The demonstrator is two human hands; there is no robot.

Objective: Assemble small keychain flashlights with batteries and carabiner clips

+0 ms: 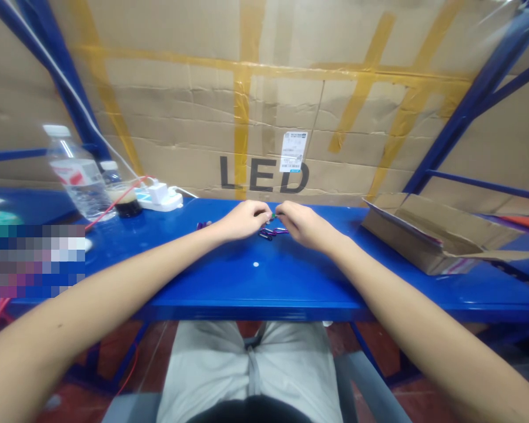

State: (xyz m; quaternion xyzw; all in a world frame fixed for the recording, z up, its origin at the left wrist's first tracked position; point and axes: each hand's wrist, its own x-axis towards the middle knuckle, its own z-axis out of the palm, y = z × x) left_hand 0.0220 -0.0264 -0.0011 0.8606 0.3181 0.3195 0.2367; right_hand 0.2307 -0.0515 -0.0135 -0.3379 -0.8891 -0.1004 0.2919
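My left hand (243, 220) and my right hand (303, 225) meet over the middle of the blue table (255, 282), fingers pinched together. Between the fingertips sits a tiny green part (273, 216), too small to name. Just below the fingers lie several small purple and dark clip-like pieces (271, 234) on the table. Another small purple piece (203, 225) lies left of my left wrist. Both forearms stretch out from the near edge.
A clear water bottle (77, 176) and a smaller bottle with dark liquid (121, 191) stand at the back left beside a white power strip (161, 197) with a red cable. An open cardboard box (432, 235) lies at the right. A cardboard wall marked LED backs the table.
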